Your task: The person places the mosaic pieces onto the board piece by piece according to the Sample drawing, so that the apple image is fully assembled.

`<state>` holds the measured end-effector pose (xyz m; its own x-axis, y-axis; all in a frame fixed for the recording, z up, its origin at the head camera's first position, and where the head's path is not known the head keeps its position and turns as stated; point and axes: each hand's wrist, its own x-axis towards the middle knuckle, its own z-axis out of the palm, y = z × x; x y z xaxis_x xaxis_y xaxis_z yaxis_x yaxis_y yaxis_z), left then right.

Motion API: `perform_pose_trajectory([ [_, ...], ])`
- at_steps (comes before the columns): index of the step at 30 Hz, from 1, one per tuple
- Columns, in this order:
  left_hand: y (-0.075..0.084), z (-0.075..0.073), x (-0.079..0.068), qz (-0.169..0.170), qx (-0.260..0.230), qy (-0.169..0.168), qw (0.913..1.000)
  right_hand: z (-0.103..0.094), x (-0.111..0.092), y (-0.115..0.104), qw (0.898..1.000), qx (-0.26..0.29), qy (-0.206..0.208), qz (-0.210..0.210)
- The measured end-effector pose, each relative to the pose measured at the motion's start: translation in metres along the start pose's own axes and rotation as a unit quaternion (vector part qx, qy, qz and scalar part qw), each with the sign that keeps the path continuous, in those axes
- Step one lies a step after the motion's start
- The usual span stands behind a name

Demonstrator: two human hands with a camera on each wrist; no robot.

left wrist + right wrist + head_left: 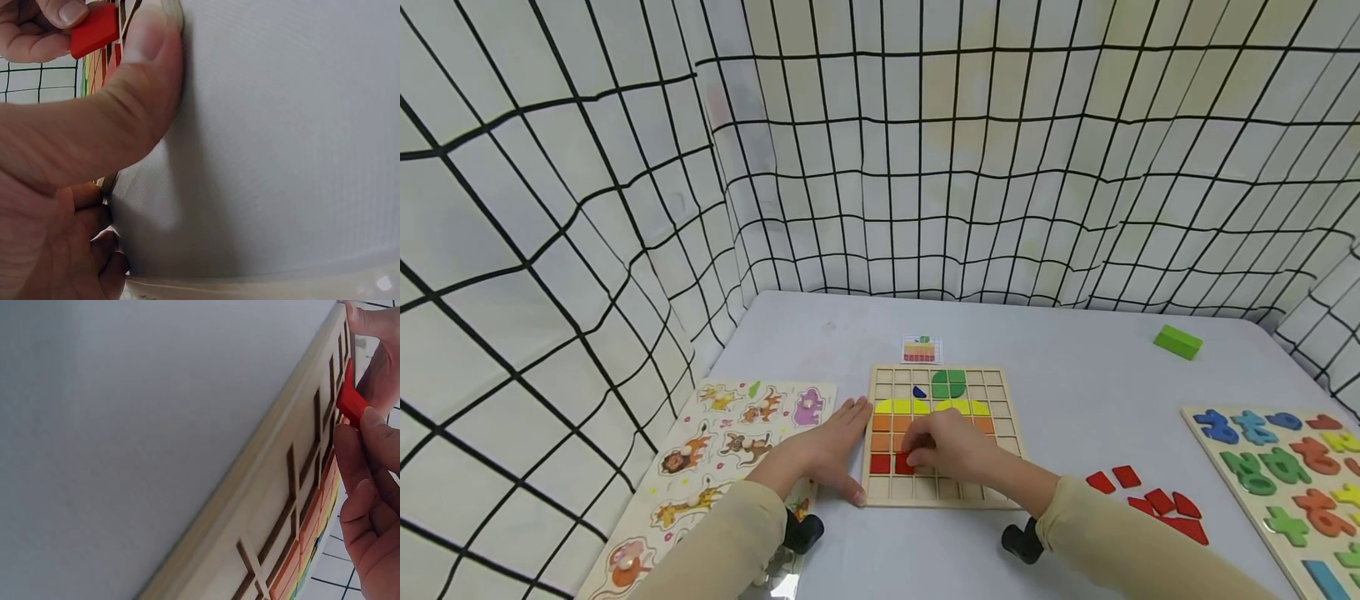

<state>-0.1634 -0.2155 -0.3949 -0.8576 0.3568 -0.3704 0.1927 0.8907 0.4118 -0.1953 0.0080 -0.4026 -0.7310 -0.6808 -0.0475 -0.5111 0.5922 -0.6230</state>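
Observation:
A wooden grid board (pixel 940 492) lies on the table with coloured tiles set in rows: green on top, then yellow, orange and red. My right hand (pixel 958 446) is over its middle and pinches a red square tile (pixel 352 403) between thumb and fingers. That tile (pixel 94 30) is tilted beside the red row at the lower left of the grid. My left hand (pixel 827 450) rests along the board's left edge, fingers extended near the upper part and thumb (pixel 144 81) touching the lower left corner. Part of the grid is hidden beneath my right hand.
Several loose red pieces (pixel 1159 502) lie right of the board. Behind it is a small picture card (pixel 922 350). An animal puzzle (pixel 737 446) lies left, a number puzzle (pixel 1292 492) right, and a green block (pixel 1178 342) farther back. Black netting surrounds the table.

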Motion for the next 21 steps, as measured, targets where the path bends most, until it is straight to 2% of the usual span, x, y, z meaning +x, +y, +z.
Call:
perform_pose_trajectory([
  [10, 0.001, -0.001, -0.001, 0.002, 0.003, -0.001, 1.0, 0.009, 0.004, -0.001, 0.999, -0.033, 0.02, 0.01],
  [15, 0.0, -0.001, -0.001, 0.001, 0.0, 0.0, 1.0, 0.013, 0.004, -0.003, 0.999, -0.038, 0.02, 0.024],
  [21, 0.0, -0.001, -0.001, 0.002, 0.0, 0.003, 1.0, 0.012, 0.002, -0.004, 0.999, -0.032, 0.021, 0.02],
])
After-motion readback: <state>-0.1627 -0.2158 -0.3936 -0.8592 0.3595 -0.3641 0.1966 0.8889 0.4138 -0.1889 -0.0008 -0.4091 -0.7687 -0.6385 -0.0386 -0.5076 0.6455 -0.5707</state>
